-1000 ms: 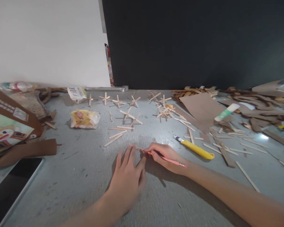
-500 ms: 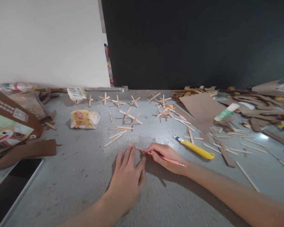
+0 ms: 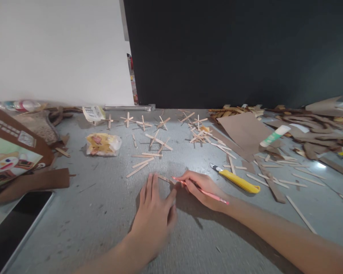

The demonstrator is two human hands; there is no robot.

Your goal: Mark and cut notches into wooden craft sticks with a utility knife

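My right hand (image 3: 202,188) is closed round a pink pencil (image 3: 214,196), whose tip rests just above a small wooden craft stick (image 3: 165,178). The stick lies flat on the grey tabletop between my two hands. My left hand (image 3: 154,213) lies flat with its fingers stretched out, the forefinger and thumb at the stick's two ends. Part of the stick is hidden by those fingers. Beyond the hands are loose craft sticks (image 3: 140,169) and several crossed-stick pieces (image 3: 163,144). Right of my right hand lies a yellow utility knife (image 3: 240,181) with its blade out.
At the left are a phone (image 3: 17,228), a brown printed bag (image 3: 14,148) and a yellow food packet (image 3: 103,144). A glue stick (image 3: 275,136), cardboard pieces (image 3: 240,131) and scattered sticks cover the right side. A dark panel (image 3: 231,53) stands behind the table.
The pencil tip has moved slightly right and up, showing more of the craft stick. My left hand has shifted a little left. The view has moved slightly.
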